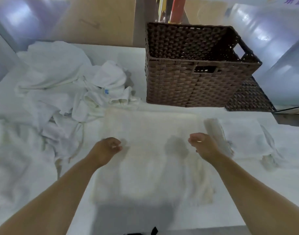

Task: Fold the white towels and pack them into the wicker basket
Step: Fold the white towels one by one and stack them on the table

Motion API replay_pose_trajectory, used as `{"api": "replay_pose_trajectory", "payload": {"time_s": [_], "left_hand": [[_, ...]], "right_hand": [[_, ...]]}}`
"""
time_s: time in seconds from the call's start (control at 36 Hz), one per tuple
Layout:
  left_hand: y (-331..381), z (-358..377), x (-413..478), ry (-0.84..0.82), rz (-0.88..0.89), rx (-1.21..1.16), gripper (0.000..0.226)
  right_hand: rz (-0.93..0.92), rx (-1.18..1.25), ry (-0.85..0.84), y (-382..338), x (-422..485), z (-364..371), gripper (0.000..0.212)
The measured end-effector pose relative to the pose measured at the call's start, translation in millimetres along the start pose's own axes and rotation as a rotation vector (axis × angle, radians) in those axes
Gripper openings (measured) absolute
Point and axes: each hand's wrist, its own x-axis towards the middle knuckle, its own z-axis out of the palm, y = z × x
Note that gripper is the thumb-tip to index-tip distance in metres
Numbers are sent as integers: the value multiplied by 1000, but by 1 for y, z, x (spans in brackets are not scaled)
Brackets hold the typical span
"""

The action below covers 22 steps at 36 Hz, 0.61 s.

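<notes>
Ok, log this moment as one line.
left hand hovering | right hand hovering | flat white towel spread | brown wicker basket empty

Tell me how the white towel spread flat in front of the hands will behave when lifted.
The towel will likely go floppy and sag; the pile beside it is limp and crumpled. It is probably light, being thin cloth. It should not slip much on the cloth-covered table.

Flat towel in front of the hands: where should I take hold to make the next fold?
Probably its two near corners, one per hand, coming from above. The flat towel lies spread with its long edges running left-right, the left hand and right hand hovering over it. Lift toward the basket side. Blur hides the exact edges.
</notes>
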Motion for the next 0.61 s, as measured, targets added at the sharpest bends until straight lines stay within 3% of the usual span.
{"api": "replay_pose_trajectory", "payload": {"time_s": [0.19, 0.31, 0.47, 0.61], "left_hand": [[-42, 68, -22, -74, 152, 628, 64], [-60, 81, -25, -84, 200, 669, 94], [-59, 83, -11, -55, 160, 620, 93], [-42, 85, -9, -40, 117, 580, 71]], "right_hand": [[-39, -551, -261, 56, -37, 49, 63], [-105, -726, -313, 77, -43, 67, 66], [-160, -832, -335, 78, -20, 62, 67], [-188, -859, -306, 72, -11, 59, 65]]}}
